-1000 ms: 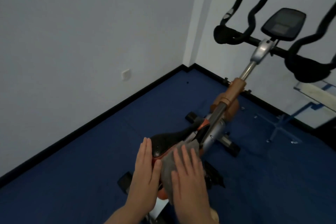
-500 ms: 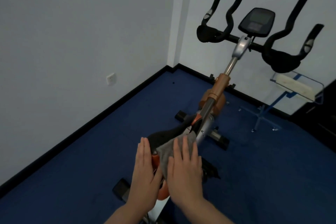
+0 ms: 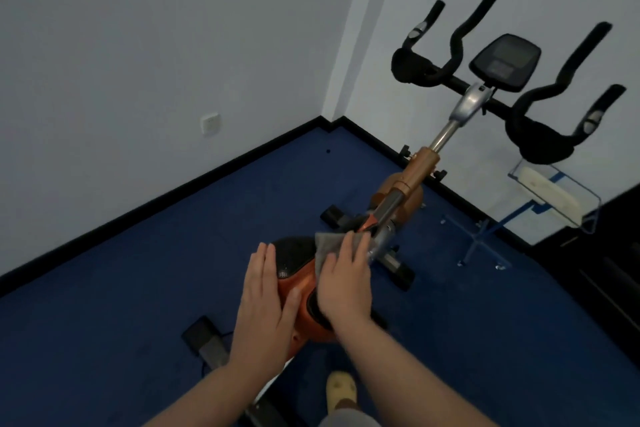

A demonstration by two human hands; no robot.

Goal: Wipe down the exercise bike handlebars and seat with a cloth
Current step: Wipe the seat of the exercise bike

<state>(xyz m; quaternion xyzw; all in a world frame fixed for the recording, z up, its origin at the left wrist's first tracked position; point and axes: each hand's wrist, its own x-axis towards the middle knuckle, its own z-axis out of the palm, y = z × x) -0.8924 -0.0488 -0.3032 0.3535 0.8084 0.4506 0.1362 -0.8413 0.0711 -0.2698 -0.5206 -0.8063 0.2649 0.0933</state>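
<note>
An orange and black exercise bike stands in the room's corner. Its black and orange seat is just below me. My right hand lies flat on a grey cloth and presses it onto the seat near its front end. My left hand rests flat against the seat's left side, fingers straight and together, holding nothing. The black handlebars with a dark console rise at the upper right, well beyond both hands.
White walls meet at the corner behind the bike, with a wall socket on the left. A clear stand with a blue frame stands to the right of the bike. Blue carpet covers the floor. My foot in a yellow slipper shows at the bottom.
My right hand has slid the cloth forward along the seat toward its front end. My view has shifted, so the handlebars now sit fully in frame.
</note>
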